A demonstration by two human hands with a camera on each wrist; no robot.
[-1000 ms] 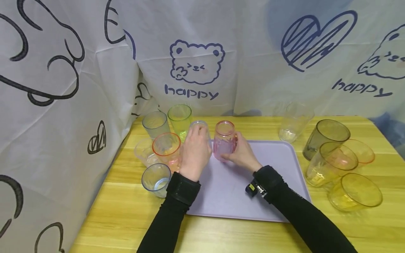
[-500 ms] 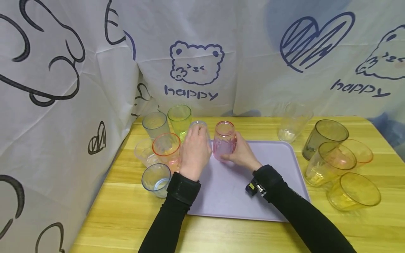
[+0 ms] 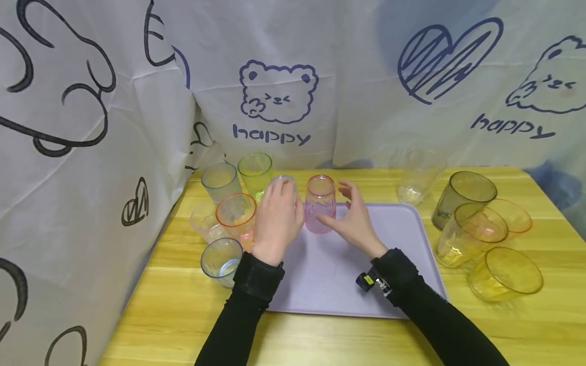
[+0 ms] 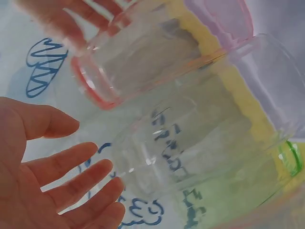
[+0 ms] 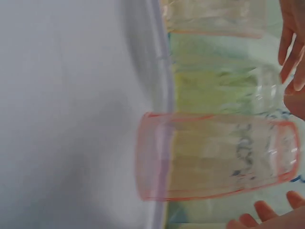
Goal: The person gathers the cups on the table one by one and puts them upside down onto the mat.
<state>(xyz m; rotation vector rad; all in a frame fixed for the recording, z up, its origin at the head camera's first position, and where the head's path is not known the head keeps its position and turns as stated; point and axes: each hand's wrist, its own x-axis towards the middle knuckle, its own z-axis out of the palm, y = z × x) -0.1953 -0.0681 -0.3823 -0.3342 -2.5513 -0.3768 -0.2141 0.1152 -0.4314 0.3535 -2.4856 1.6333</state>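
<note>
Pink glass [image 3: 319, 206]: upside down, far-left part of tray [image 3: 339, 277]. Clear glass [image 4: 200, 125]: likewise, just beside. Left hand [image 3: 278, 216], right hand [image 3: 356, 223]: fingers parted, gripping nothing; right thumb contact unclear. Step, apparently: setting glasses mouth-down; next calls for clean withdrawal.

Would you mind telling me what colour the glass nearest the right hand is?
The glass is translucent pink, which shows best in the head view.

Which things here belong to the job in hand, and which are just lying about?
In the job, apparently: pink upturned glass, clear upturned glass, purple tray.

Lying about, probably: green glass, red-rimmed glass, yellow glass, smoky glass, other upright glasses.
</note>
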